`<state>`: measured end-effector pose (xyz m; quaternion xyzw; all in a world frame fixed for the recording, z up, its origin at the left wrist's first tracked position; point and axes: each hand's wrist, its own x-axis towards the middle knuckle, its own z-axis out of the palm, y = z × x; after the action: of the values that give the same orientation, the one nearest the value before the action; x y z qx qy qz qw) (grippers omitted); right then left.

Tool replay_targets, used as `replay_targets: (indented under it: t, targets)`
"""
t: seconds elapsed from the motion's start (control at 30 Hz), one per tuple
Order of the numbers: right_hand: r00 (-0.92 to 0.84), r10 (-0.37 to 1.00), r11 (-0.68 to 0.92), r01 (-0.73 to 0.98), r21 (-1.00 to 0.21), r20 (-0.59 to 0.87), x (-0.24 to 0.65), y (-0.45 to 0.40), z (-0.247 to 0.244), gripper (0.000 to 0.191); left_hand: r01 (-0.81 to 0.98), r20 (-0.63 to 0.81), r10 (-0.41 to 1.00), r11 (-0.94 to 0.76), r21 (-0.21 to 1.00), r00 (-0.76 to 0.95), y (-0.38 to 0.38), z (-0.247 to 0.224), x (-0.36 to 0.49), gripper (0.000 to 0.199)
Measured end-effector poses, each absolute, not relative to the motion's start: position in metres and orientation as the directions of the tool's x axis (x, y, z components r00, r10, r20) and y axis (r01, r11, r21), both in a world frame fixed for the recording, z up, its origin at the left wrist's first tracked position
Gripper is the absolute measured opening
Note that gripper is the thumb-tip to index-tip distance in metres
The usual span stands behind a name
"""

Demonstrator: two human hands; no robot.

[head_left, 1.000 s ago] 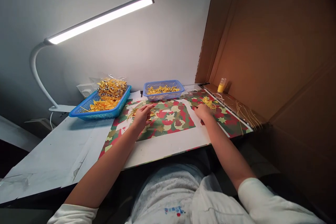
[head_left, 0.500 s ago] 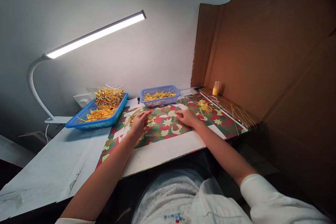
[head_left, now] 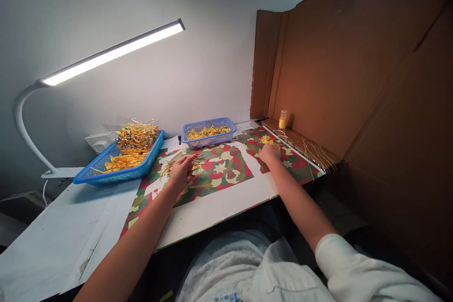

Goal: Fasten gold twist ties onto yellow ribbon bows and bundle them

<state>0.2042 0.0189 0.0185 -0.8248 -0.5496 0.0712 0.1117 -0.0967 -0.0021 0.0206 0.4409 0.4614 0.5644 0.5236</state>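
My left hand (head_left: 182, 170) is closed in a pinch above the patterned mat, over a bundle of yellow-green cords (head_left: 167, 168). A thin cord (head_left: 221, 152) appears to run from its fingertips to the right across the mat. My right hand (head_left: 271, 155) reaches down at a small pile of yellow pieces with cords (head_left: 267, 140) on the mat's right side. Its fingers point away from me and are mostly hidden, so their grip does not show.
A blue basket (head_left: 116, 177) with yellow pieces and a bagged heap stands left. Behind the mat (head_left: 208, 188) is a smaller purple-blue basket (head_left: 208, 141) of yellow pieces. A lamp (head_left: 113, 54) hangs above. Right are a small yellow bottle (head_left: 282, 120), loose cords (head_left: 316, 153) and a cardboard wall (head_left: 336, 71).
My right hand has moved right, from the middle of the mat to the small yellow pile. My left hand stays pinched over the cord bundle. The view has shifted slightly.
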Motion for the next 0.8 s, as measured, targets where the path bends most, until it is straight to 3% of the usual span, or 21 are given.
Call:
replay_targets:
  t: [0.1, 0.2, 0.33, 0.6, 0.7, 0.8]
  targets:
    - [0.419, 0.907, -0.393, 0.872, -0.293, 0.031, 0.207, 0.020, 0.020, 0.036, -0.191, 0.001, 0.998, -0.013, 0.982, -0.060, -0.002, 0.020, -0.098, 0.035]
    - [0.298, 0.950, -0.249, 0.906, -0.343, 0.098, 0.194, 0.018, 0.015, 0.033, -0.212, 0.023, 0.999, -0.033, 0.977, -0.049, -0.001, 0.021, -0.099, 0.037]
    - [0.124, 0.989, -0.091, 0.934, -0.345, 0.075, 0.178, 0.018, 0.006, 0.036, -0.247, 0.101, 0.995, -0.104, 0.963, -0.024, 0.005, 0.039, -0.096, 0.033]
    - [0.145, 0.966, -0.058, 0.928, -0.368, 0.214, 0.185, 0.022, -0.001, 0.033, -0.277, 0.440, 0.897, -0.414, 0.867, 0.038, 0.019, 0.163, -0.056, 0.018]
    - [0.032, 0.911, 0.183, 0.862, -0.473, 0.411, 0.180, 0.022, 0.000, 0.048, -0.271, 0.556, 0.828, -0.519, 0.811, 0.079, 0.016, 0.214, -0.033, 0.019]
    - [-0.118, 0.823, 0.483, 0.661, -0.575, 0.556, 0.163, 0.021, 0.002, 0.069, -0.275, 0.624, 0.770, -0.576, 0.769, 0.131, 0.007, 0.250, -0.010, 0.023]
